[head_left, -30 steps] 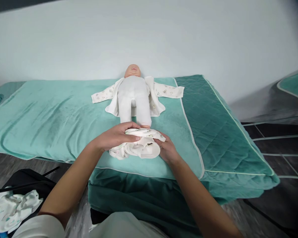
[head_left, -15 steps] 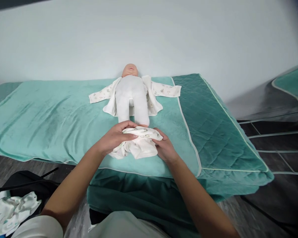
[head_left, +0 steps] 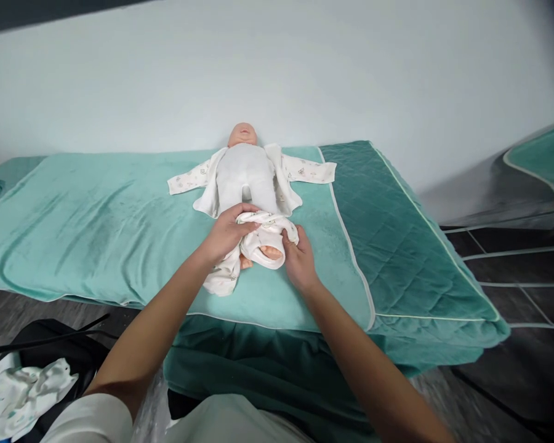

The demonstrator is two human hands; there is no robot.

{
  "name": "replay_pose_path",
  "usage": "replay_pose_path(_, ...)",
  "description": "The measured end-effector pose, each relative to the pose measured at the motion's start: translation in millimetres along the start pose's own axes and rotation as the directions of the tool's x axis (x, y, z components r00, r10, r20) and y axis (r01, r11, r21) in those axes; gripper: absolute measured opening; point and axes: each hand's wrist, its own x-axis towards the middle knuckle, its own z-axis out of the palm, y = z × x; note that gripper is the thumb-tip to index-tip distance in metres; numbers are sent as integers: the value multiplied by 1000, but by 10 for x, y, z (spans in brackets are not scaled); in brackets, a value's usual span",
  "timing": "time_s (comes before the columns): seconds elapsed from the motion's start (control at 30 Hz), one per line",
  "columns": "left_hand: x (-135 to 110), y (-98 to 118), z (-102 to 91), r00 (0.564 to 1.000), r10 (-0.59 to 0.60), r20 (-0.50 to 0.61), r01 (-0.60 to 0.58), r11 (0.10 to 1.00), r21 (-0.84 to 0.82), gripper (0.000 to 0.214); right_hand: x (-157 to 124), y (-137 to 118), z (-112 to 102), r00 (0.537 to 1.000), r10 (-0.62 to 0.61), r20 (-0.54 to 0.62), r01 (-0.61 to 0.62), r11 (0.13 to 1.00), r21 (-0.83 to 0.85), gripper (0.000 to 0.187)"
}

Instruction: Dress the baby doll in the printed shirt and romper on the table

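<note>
A baby doll [head_left: 246,172] lies on its back on a light teal blanket [head_left: 96,215], head toward the wall, with an open white printed top [head_left: 300,170] spread under it. My left hand [head_left: 224,232] and my right hand [head_left: 297,261] both grip a bunched pair of small white printed pants [head_left: 258,237] at the doll's feet. One pink foot [head_left: 270,251] shows through a leg opening of the pants. Fingers of both hands are curled round the fabric.
The blanket covers a low bed with a darker quilted teal cover [head_left: 388,240] on the right. A pale wall stands behind. Crumpled white cloth [head_left: 16,391] lies on a dark bag at lower left. Dark floor tiles [head_left: 526,264] lie to the right.
Both hands have carried the bunched pants away from the blanket's front edge up to the doll's feet, and one foot now shows inside a leg opening.
</note>
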Motion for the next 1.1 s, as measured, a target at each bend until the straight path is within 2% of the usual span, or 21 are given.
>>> replay_pose_path(0.1, 107, 6, -7, 995, 97, -18, -94, 989, 116, 32, 86, -14, 32, 998, -34, -43, 31, 998, -58, 36)
replay_pose_path(0.2, 210, -6, -21, 990, 140, -31, -133, 976, 171, 29, 193, -1, 49, 995, -75, -58, 69, 992, -102, 38)
replay_pose_path(0.47, 530, -97, -2, 955, 250, -157, -219, 957, 190, 26, 678, 50, 24, 986, -165, 24, 166, 972, -167, 37)
replay_pose_path(0.53, 556, -80, -3, 953, 238, -186, -204, 962, 182, 26, 756, 59, 5, 990, -137, 44, 142, 975, -173, 36)
replay_pose_path(0.6, 531, -48, -42, 969, 180, -167, -154, 976, 157, 25, 777, 72, -21, 994, -98, 48, 103, 986, -134, 34)
replay_pose_path(0.67, 462, -30, -129, 993, 84, -79, -76, 992, 102, 27, 749, 75, -58, 995, -83, 56, 86, 994, -71, 33)
replay_pose_path(0.73, 370, -55, -249, 999, -21, 47, 21, 1000, 12, 35, 702, 33, -103, 983, -148, 109, 153, 987, -40, 34)
replay_pose_path(0.8, 284, -129, -362, 983, -78, 166, 97, 990, -106, 43, 676, -97, -144, 941, -252, 226, 271, 961, -57, 35)
replay_pose_path(0.83, 252, -176, -403, 975, -80, 208, 117, 978, -173, 45, 681, -202, -155, 906, -289, 311, 323, 944, -66, 35)
replay_pose_path(0.9, 227, -266, -434, 972, -48, 229, 118, 946, -302, 46, 738, -482, -146, 816, -268, 512, 363, 927, -92, 33)
replay_pose_path(0.97, 263, -319, -404, 984, -17, 176, 83, 921, -381, 45, 859, -796, -78, 699, -132, 703, 359, 915, -185, 33)
replay_pose_path(1.03, 351, -321, -341, 996, 4, 86, 31, 916, -401, 42, 1018, -1037, 41, 673, 45, 738, 309, 890, -336, 35)
replay_pose_path(1.1, 457, -298, -288, 999, 45, -4, -43, 912, -407, 40, 1172, -1116, 173, 646, 188, 740, 215, 885, -413, 43)
